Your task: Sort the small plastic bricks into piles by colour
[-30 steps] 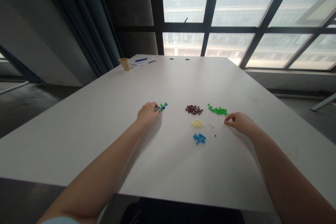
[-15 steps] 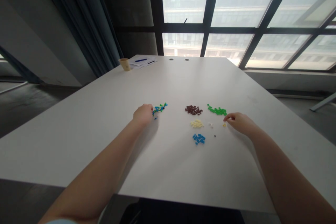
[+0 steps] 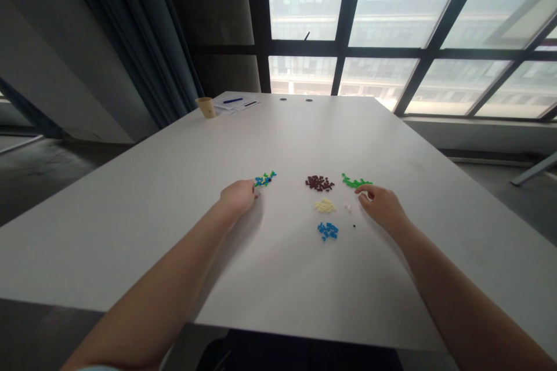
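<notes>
Hands at slanted strips: left (image 3: 237, 197) blue-green (image 3: 264, 179), right (image 3: 382, 207) green (image 3: 354, 183).

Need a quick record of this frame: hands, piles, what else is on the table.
left hand: fingertips at mixed blue-green pieces
right hand: fingers beside green pieces
other piles: brown pieces, cream pieces, blue pieces
loose: white pieces, black piece
far end: cup, papers, pen
surface: white table

A paper cup (image 3: 206, 107) stands beside papers (image 3: 238, 105) and a blue pen (image 3: 232, 101) on the far tabletop (image 3: 304, 127).
</notes>
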`<state>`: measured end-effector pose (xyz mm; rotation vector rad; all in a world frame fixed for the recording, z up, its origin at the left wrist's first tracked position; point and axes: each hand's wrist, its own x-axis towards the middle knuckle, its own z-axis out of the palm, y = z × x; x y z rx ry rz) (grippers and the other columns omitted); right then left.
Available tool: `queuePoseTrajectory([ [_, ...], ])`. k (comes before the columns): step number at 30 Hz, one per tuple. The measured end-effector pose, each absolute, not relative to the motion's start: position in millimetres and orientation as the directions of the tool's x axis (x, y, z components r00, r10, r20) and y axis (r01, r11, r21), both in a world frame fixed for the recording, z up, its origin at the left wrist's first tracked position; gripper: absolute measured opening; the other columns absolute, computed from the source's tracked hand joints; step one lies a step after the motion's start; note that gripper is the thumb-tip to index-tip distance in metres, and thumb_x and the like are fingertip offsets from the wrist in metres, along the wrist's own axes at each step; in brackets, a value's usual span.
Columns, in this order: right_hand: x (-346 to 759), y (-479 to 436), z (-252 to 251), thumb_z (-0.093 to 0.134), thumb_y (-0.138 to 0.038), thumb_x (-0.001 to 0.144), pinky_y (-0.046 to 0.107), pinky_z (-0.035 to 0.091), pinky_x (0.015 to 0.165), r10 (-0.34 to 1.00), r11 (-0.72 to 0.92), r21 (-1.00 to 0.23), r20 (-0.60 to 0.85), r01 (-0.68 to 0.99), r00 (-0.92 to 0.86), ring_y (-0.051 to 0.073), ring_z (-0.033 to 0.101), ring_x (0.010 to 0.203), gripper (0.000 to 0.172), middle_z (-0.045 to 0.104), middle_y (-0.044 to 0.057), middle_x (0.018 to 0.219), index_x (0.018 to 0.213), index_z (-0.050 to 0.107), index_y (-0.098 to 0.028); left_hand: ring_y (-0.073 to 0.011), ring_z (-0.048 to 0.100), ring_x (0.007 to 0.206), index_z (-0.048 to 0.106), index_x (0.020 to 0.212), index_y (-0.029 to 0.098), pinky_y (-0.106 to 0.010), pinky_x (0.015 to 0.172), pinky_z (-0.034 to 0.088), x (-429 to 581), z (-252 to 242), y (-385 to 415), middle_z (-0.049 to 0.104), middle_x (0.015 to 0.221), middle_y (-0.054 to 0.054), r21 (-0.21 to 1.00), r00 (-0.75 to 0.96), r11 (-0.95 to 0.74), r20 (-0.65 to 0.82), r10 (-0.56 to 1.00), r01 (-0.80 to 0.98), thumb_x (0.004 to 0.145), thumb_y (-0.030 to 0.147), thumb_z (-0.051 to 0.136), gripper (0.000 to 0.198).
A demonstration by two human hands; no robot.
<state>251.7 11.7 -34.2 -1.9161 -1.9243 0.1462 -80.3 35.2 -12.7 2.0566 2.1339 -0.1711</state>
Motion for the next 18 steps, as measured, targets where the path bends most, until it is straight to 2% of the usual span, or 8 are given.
queuePoseTrajectory([
  [4, 250.7, 11.4, -35.9, 0.041, -0.025, 0.069, 0.025, 0.033, 0.057, 0.969, 0.07, -0.376, 0.246, 0.924, 0.027, 0.013, 0.048, 0.052, 0.028, 0.057, 0.0, 0.059, 0.079, 0.068, -0.023, -0.0213, 0.059, 0.076, 0.061, 0.081, 0.016, -0.027, 0.061, 0.038, -71.9, -15.2, 32.0, 0.064, 0.086, -0.01, 0.05, -0.002, 0.011, -0.181, 0.983, 0.999, 0.072, 0.019, 0.048, 0.016],
  [8, 245.1, 8.8, -35.3, 0.042, -0.025, 0.07, 0.025, 0.033, 0.057, 0.96, 0.111, -0.395, 0.281, 0.912, 0.005, 0.012, 0.047, 0.052, 0.027, 0.057, 0.0, 0.059, 0.078, 0.068, -0.022, -0.0202, 0.057, 0.072, 0.06, 0.078, 0.014, -0.028, 0.063, 0.038, -65.8, -16.7, 31.6, 0.063, 0.079, -0.011, 0.15, 0.062, -0.053, -0.057, 0.996, 0.987, 0.077, 0.019, 0.042, 0.019],
  [12, 235.8, 1.9, -30.4, 0.045, -0.024, 0.07, 0.025, 0.033, 0.058, 0.947, 0.164, -0.434, 0.321, 0.886, -0.018, 0.013, 0.048, 0.054, 0.023, 0.059, 0.0, 0.06, 0.078, 0.067, -0.021, -0.0152, 0.054, 0.064, 0.058, 0.077, 0.016, -0.026, 0.062, 0.038, -50.6, -17.3, 24.4, 0.061, 0.071, -0.006, 0.394, 0.171, -0.195, 0.094, 0.981, 0.898, 0.078, 0.018, 0.042, 0.016],
  [15, 223.9, -7.6, -26.3, 0.046, -0.021, 0.073, 0.026, 0.034, 0.062, 0.915, 0.286, -0.465, 0.393, 0.838, -0.094, 0.013, 0.049, 0.056, 0.02, 0.062, 0.001, 0.066, 0.079, 0.066, -0.02, -0.013, 0.052, 0.063, 0.057, 0.074, 0.017, -0.024, 0.061, 0.039, -29.2, -19.2, 9.7, 0.059, 0.068, -0.003, 0.61, 0.306, -0.345, 0.171, 0.937, 0.713, 0.077, 0.023, 0.047, 0.012],
  [18, 207.9, -19.1, -24.3, 0.048, -0.022, 0.077, 0.027, 0.034, 0.067, 0.856, 0.435, -0.453, 0.476, 0.778, -0.202, 0.012, 0.05, 0.059, 0.018, 0.061, 0.001, 0.067, 0.081, 0.065, -0.021, -0.0125, 0.054, 0.067, 0.059, 0.077, 0.018, -0.023, 0.062, 0.041, -7.3, -20.9, -7.3, 0.061, 0.073, -0.003, 0.777, 0.382, -0.385, 0.201, 0.902, 0.498, 0.079, 0.026, 0.047, 0.015],
])
